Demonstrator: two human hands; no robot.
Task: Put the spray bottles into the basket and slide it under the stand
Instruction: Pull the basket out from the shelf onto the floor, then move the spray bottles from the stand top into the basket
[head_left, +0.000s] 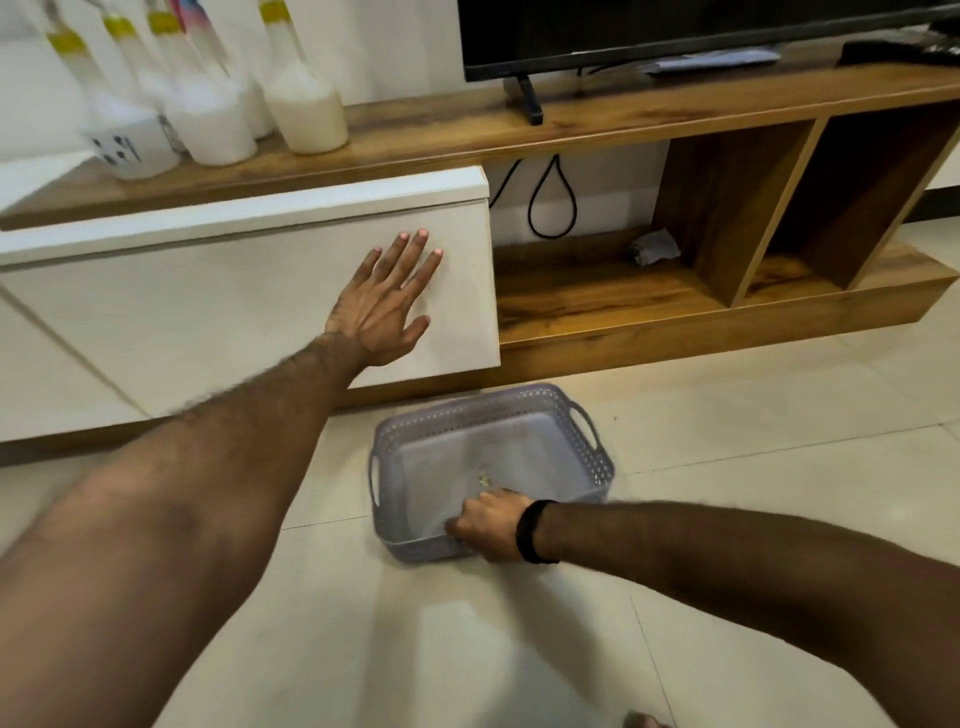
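Head view shows the grey plastic basket with holes sitting empty on the pale tiled floor, near the wooden stand. The right hand pinches its near rim, likely to pull it close. The left hand, fingers spread flat, leans on the white cupboard front for balance. White spray bottles with yellow collars wait on top.

Grey perforated basket, white yellow-collared spray bottles, wood-grain stand, white drawer front.
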